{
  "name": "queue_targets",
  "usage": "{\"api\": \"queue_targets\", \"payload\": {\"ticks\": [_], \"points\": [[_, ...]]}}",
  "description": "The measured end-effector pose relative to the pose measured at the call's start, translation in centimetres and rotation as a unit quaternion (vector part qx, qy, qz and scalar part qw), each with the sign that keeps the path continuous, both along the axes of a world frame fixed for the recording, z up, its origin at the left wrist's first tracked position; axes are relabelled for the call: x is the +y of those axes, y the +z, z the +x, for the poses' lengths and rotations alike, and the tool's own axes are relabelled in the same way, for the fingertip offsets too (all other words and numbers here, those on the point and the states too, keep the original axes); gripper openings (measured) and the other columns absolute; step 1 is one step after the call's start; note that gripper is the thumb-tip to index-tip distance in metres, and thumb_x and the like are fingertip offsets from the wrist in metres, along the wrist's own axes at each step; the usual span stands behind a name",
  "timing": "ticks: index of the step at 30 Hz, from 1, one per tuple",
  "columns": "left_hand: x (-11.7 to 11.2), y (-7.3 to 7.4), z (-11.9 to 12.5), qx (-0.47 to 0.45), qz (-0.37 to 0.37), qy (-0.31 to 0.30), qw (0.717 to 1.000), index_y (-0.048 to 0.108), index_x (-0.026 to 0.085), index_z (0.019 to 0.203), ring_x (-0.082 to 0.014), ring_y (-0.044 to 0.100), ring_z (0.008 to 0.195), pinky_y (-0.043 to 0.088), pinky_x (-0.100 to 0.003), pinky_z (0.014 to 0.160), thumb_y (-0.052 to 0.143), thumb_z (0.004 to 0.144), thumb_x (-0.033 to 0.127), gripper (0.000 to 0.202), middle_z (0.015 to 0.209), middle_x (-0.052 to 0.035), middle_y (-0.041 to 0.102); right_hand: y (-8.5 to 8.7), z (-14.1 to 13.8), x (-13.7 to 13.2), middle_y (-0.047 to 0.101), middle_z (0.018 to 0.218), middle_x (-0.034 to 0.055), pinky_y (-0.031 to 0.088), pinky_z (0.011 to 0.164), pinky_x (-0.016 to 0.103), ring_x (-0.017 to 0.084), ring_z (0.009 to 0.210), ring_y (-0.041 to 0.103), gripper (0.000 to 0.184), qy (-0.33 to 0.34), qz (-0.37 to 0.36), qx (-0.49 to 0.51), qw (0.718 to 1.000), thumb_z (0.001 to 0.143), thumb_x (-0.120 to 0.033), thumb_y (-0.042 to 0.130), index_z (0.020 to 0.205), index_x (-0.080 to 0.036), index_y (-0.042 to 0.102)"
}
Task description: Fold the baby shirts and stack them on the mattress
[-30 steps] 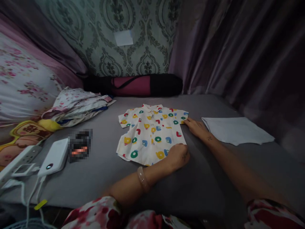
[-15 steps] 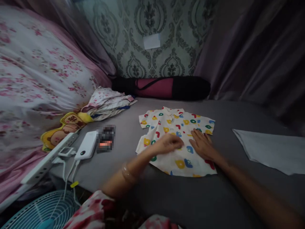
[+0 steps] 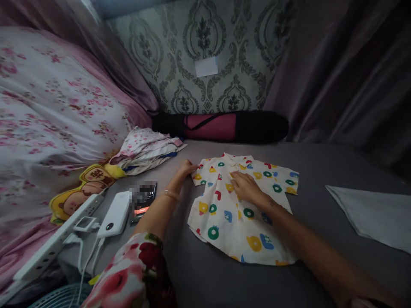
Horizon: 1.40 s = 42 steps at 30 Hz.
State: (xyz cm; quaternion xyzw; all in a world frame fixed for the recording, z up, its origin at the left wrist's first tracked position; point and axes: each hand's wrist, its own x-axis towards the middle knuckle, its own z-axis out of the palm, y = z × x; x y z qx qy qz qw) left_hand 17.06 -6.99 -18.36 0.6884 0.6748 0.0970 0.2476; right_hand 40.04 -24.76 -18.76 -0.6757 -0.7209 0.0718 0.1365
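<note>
A small white short-sleeved shirt [image 3: 231,214] with a collar and colourful letter-like prints lies spread face up on the grey bed surface. At the shirt's left sleeve, my left hand [image 3: 186,167] has its fingers pinched together on the outer edge. My right hand [image 3: 246,186] rests palm down on the chest near the button placket, a little below the collar, with its fingers stretched out. Its forearm covers part of the shirt's lower right side.
Left of the shirt lie a phone [image 3: 144,199], a white power bank [image 3: 114,214] with cables, and a power strip [image 3: 61,239]. Folded clothes [image 3: 146,149] and a yellow plush [image 3: 75,194] sit behind. A black-and-pink rolled bag [image 3: 210,127] lines the wall; pale folded cloth [image 3: 372,214] lies right.
My left hand has moved from the shirt's middle to its left sleeve edge. My right hand has slid left and up across the chest. The view has tilted slightly.
</note>
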Motion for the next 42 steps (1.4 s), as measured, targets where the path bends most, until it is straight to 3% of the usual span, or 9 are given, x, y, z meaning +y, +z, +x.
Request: {"api": "queue_targets", "payload": {"ticks": [4,7,12,15,22,27,33,38,42], "points": [[0.4,-0.3,0.6,-0.014,-0.04,-0.006,0.999,0.063,0.014,0.091,-0.0182,0.064,0.073,0.043,-0.021,0.059,0.075,0.069,0.029,0.029,0.076,-0.005,0.069,-0.2,-1.8,2.8,0.058,0.128,0.0142,0.032,0.105,0.033,0.023,0.122,0.05,0.031,-0.008,-0.009,0.028,1.0,0.096,-0.02,0.038,0.122,-0.014,0.055],[0.7,-0.2,0.5,-0.037,-0.031,-0.023,0.999,0.063,0.012,0.088,-0.015,0.061,0.069,0.042,-0.02,0.059,0.07,0.075,0.023,0.019,0.072,-0.0028,0.066,-0.1,-2.8,4.2,0.055,0.132,0.0151,0.03,0.107,0.033,0.022,0.125,0.047,0.036,-0.021,-0.006,0.043,0.999,0.098,-0.02,0.033,0.126,-0.011,0.053],[1.6,-0.1,0.2,-0.045,0.077,-0.006,0.996,0.057,0.01,0.107,-0.0155,0.058,0.089,0.041,-0.023,0.073,0.046,0.093,0.021,0.021,0.1,-0.0099,0.066,-0.9,-4.0,5.7,0.025,0.156,0.0154,0.009,0.117,0.04,0.025,0.145,0.017,0.055,-0.081,-0.041,0.035,0.995,0.102,-0.035,0.024,0.148,-0.006,0.031],[1.9,-0.6,0.2,-0.023,0.114,-0.007,0.993,0.054,0.013,0.111,-0.0177,0.057,0.097,0.039,-0.025,0.076,0.041,0.096,0.021,0.022,0.109,-0.012,0.063,-2.2,-4.4,6.1,0.016,0.159,0.0136,0.003,0.117,0.044,0.026,0.146,0.009,0.062,-0.094,-0.046,0.012,0.994,0.101,-0.046,0.021,0.152,-0.01,0.025],[1.2,-2.5,0.2,0.112,0.154,-0.086,0.978,0.049,0.018,0.118,-0.0227,0.063,0.092,0.042,-0.028,0.071,0.036,0.098,0.026,0.026,0.107,-0.0136,0.063,-3.6,-4.8,6.2,0.019,0.159,0.0135,0.001,0.115,0.047,0.028,0.146,0.01,0.065,-0.094,-0.031,-0.04,0.994,0.099,-0.052,0.022,0.151,-0.014,0.029],[0.5,-3.0,0.1,0.142,0.157,-0.072,0.975,0.047,0.013,0.118,-0.0261,0.064,0.095,0.045,-0.031,0.073,0.029,0.099,0.024,0.029,0.109,-0.0176,0.063,-3.6,-4.9,6.1,0.022,0.158,0.0127,0.002,0.115,0.046,0.028,0.145,0.012,0.063,-0.096,-0.018,-0.04,0.994,0.099,-0.051,0.024,0.15,-0.015,0.031],[0.1,-2.3,0.1,0.123,0.145,-0.035,0.981,0.05,0.015,0.114,-0.0236,0.064,0.1,0.045,-0.028,0.074,0.033,0.099,0.03,0.028,0.11,-0.0159,0.065,-3.0,-4.8,6.3,0.022,0.157,0.0155,0.006,0.115,0.05,0.03,0.145,0.014,0.064,-0.09,-0.041,-0.036,0.994,0.099,-0.051,0.028,0.15,-0.013,0.031],[-1.1,-0.9,-0.8,0.099,0.117,0.017,0.988,0.054,0.009,0.113,-0.0261,0.063,0.102,0.044,-0.029,0.074,0.042,0.096,0.037,0.035,0.112,-0.02,0.066,-1.7,-4.0,8.1,0.04,0.148,0.0169,0.004,0.116,0.049,0.029,0.14,0.027,0.055,-0.074,0.013,-0.054,0.996,0.101,-0.043,0.025,0.137,-0.011,0.049],[-5.1,-0.2,-2.8,0.09,0.061,0.005,0.994,0.062,0.013,0.099,-0.0229,0.065,0.088,0.039,-0.027,0.064,0.044,0.094,0.041,0.034,0.095,-0.0148,0.071,-2.4,-3.1,10.3,0.023,0.157,0.015,0.004,0.117,0.043,0.026,0.145,0.013,0.064,-0.081,-0.001,-0.062,0.995,0.1,-0.045,0.024,0.149,-0.004,0.031]]}}
